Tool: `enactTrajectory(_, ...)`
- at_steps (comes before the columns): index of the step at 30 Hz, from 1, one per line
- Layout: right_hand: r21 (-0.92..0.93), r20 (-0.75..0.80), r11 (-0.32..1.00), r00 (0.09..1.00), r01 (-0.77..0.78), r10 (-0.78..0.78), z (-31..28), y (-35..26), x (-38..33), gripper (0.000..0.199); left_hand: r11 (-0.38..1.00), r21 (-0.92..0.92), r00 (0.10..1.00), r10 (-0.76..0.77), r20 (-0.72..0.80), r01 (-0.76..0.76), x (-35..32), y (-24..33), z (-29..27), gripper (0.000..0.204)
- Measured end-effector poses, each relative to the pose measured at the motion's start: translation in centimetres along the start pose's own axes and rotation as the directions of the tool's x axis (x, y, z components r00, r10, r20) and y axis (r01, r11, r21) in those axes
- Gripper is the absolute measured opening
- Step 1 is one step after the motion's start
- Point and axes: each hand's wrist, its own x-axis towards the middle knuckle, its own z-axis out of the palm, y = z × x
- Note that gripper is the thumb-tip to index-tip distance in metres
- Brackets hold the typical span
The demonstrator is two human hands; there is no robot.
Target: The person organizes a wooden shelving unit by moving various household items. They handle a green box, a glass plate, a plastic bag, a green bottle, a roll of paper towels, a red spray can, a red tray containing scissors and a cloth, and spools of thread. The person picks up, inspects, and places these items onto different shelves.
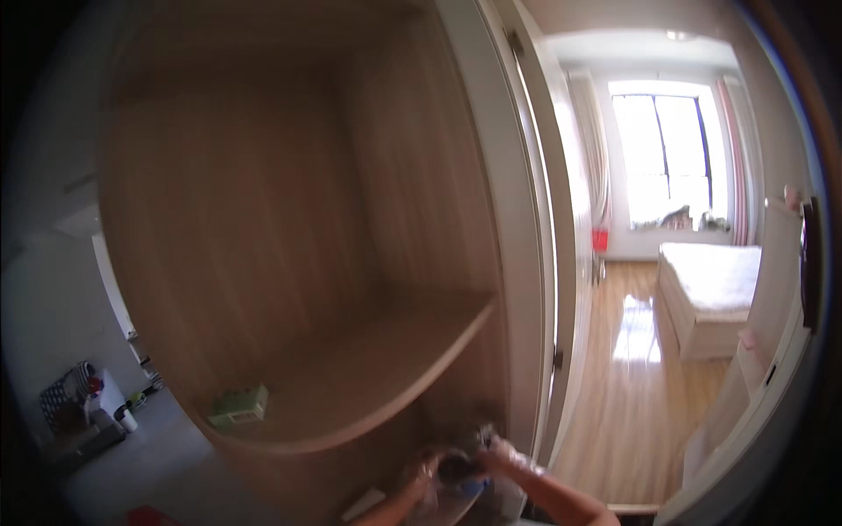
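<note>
Low in the shelf unit, under its curved shelf, both my hands come together at a dark rounded object, too blurred to name. My left hand is closed at its left side. From the right, my right hand closes on it near a small shiny part that sticks up. Clear, thin plastic seems to cover the hands and wrists. Something blue shows just beneath the object. The fingers themselves are smeared, and the lower compartment's inside is mostly dark.
Above my hands juts the rounded wooden shelf, with a green box at its left end. To the right, an open door leads to a room with a bed and a window. A grey floor with furniture lies far left.
</note>
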Motion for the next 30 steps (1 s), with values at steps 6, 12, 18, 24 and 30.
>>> enactTrajectory(6, -0.164, 0.118, 0.984, 0.992, 0.063, -0.044, -1.8, 1.7, 3.4, 0.052, -0.3, -0.814, 0.858, 0.028, 0.513, 0.497, 6.7, -5.3, 0.7, 0.038)
enactTrajectory(12, 0.091, 0.017, 0.978, 0.982, 0.187, -0.189, -1.0, 3.9, 4.1, 0.049, -0.809, 0.556, 0.31, 0.587, 0.748, 0.19, -0.8, 8.4, 3.0, 0.031)
enactTrajectory(18, 0.669, 0.13, 0.671, 0.939, -0.32, 0.318, 0.1, 4.5, 5.2, 0.046, -0.824, 0.456, 0.132, 0.521, 0.843, 0.338, 3.4, 3.9, -0.2, 0.023)
enactTrajectory(24, 0.583, -0.121, 0.812, 0.986, -0.021, 0.112, 2.7, 5.8, 5.1, 0.043, -0.702, 0.394, 0.183, 0.594, 0.783, 0.593, 2.5, -1.7, -0.4, 0.038)
enactTrajectory(30, 0.451, -0.262, 0.892, 0.961, 0.037, 0.093, -8.4, -2.4, 1.2, 0.046, -0.7, 0.195, 0.29, 0.51, 0.81, 0.688, -1.4, -3.9, 3.2, 0.047)
